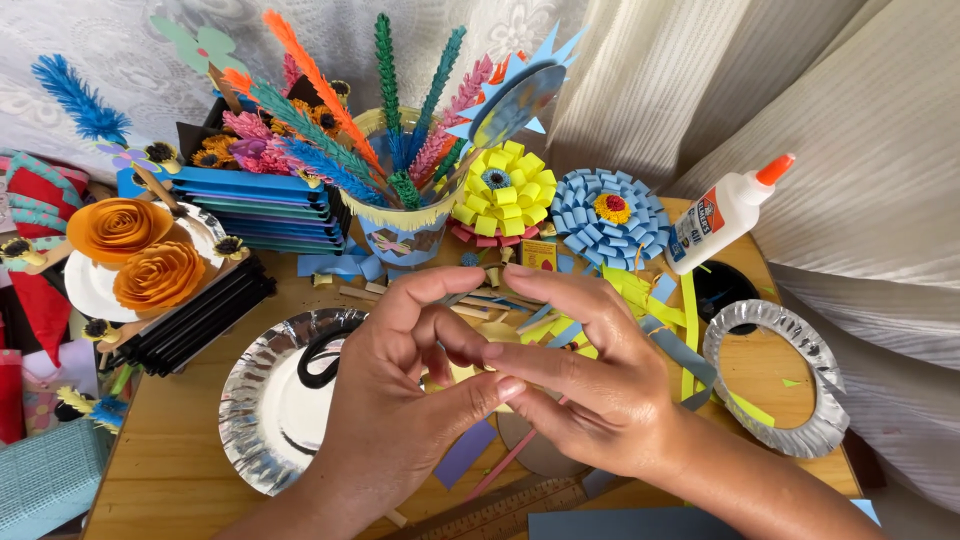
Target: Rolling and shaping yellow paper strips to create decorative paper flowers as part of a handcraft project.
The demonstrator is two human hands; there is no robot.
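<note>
While fingertips of both hands (490, 385) are pinched together at centre frame, anything held, unseen, could be crushed by pressure.

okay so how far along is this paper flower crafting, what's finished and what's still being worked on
Done: a yellow paper flower and a blue paper flower lie finished on the wooden table, with two orange paper roses at the left. In hand: the left hand and right hand meet fingertip to fingertip; whatever they pinch is too small to see. Left: loose paper strips and a glue bottle wait unused.
</note>
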